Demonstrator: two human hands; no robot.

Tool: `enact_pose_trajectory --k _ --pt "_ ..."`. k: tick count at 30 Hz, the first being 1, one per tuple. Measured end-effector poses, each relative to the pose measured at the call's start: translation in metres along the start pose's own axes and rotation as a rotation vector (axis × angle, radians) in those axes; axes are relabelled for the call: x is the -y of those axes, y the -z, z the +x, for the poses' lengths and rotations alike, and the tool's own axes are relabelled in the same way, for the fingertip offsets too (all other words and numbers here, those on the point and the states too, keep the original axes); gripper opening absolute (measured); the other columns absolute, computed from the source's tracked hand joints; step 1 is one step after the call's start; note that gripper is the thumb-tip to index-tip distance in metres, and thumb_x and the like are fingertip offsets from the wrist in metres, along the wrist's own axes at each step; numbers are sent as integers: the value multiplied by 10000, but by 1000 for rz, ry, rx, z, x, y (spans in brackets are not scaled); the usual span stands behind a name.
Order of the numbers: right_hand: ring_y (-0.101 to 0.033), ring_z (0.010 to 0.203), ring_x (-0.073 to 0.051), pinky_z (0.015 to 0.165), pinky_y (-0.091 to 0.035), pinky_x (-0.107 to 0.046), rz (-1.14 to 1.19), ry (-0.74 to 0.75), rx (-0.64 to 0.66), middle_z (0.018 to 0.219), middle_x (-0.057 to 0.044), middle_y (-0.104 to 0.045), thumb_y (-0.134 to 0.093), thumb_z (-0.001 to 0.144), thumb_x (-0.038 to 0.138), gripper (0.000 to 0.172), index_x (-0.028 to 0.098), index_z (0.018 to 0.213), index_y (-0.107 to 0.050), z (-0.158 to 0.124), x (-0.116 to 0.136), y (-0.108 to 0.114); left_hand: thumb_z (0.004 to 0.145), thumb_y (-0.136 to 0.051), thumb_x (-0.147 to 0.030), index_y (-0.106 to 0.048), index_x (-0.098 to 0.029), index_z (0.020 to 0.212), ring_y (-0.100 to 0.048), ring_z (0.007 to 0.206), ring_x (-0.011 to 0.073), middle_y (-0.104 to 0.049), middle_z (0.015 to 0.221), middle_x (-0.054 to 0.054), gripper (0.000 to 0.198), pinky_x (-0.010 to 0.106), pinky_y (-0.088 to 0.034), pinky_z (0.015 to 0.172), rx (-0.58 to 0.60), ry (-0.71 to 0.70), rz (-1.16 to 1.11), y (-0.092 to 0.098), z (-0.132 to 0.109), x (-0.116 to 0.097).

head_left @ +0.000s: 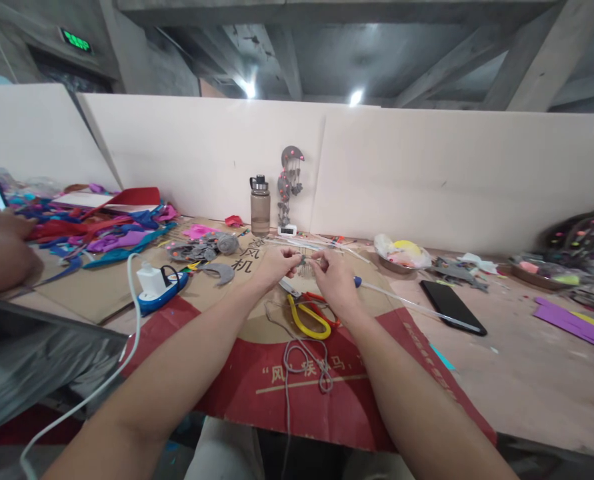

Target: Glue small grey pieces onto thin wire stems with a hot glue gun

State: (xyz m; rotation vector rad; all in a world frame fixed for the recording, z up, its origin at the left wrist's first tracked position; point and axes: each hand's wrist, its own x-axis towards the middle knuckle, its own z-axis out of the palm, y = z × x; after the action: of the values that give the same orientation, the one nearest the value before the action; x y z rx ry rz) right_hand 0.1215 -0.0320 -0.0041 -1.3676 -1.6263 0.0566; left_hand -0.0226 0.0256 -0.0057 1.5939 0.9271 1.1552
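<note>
Over the middle of the cardboard, my left hand [277, 268] pinches a small grey piece [303, 261], perhaps felt. Close on its right, the fingers of my right hand [335, 275] are pinched together; what they hold is too small to make out. Just below my hands lie scissors with yellow handles [309, 321], overlapping a red-handled tool [327, 308] partly hidden by my right wrist. A loose grey cord [304, 350] trails from there across the red printed part of the cardboard [237, 380] and over the table's front edge.
Grey moon-shaped felt [220, 272] and other grey pieces [197, 248] lie left, near a blue power strip [161, 293] with a white cable. Behind stand a bottle [260, 207] and a hanging grey moon ornament [291, 187]. A black phone [451, 305] lies right. Another person's hand [4, 227] is far left.
</note>
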Motion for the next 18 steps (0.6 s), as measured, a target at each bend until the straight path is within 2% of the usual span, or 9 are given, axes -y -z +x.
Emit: enact_pose_trajectory --k 3,6,9,13,16,18 --pt "-509 673 -155 678 -377 -279 55 -7 51 733 -14 -602 -528 836 258 125 182 861 -625 0 3 0 704 -621 -224 -578 -151 667 -439 384 58 -495 478 -56 93 177 -349 403 -93 -70 64 8 5 3" --pt "-540 715 -166 711 -391 -286 104 47 105 762 -31 -634 -472 868 258 179 183 816 -626 0 5 -2 692 -606 -220 -576 -153 655 -444 385 59 -492 487 -59 82 176 -346 397 -180 -149 105 19 12 8" --pt "-568 754 -172 737 -404 -289 131 100 178 785 -37 -661 -451 884 266 225 190 782 -636 -3 7 -5 672 -619 -228 -594 -150 680 -445 390 56 -507 507 -60 82 174 -350 397 -311 -156 52 32 20 12" --pt "-581 751 -153 726 -412 -265 168 183 350 776 -13 -674 -453 884 266 244 197 756 -649 -8 13 -6 649 -657 -264 -576 -151 698 -447 417 46 -513 548 -62 147 166 -379 422 -470 -149 -222 50 28 10" --pt "-565 689 -147 659 -402 -247 137 209 537 682 9 -644 -497 859 308 257 199 675 -639 -7 11 1 650 -661 -268 -532 -159 685 -443 422 39 -491 547 -68 172 153 -362 419 -515 -102 -460 60 31 5" --pt "-554 644 -146 614 -389 -242 90 124 523 644 9 -631 -500 850 316 258 201 670 -645 -1 2 9 644 -662 -249 -517 -161 680 -442 423 37 -480 543 -70 174 145 -344 412 -519 -69 -546 62 31 1"
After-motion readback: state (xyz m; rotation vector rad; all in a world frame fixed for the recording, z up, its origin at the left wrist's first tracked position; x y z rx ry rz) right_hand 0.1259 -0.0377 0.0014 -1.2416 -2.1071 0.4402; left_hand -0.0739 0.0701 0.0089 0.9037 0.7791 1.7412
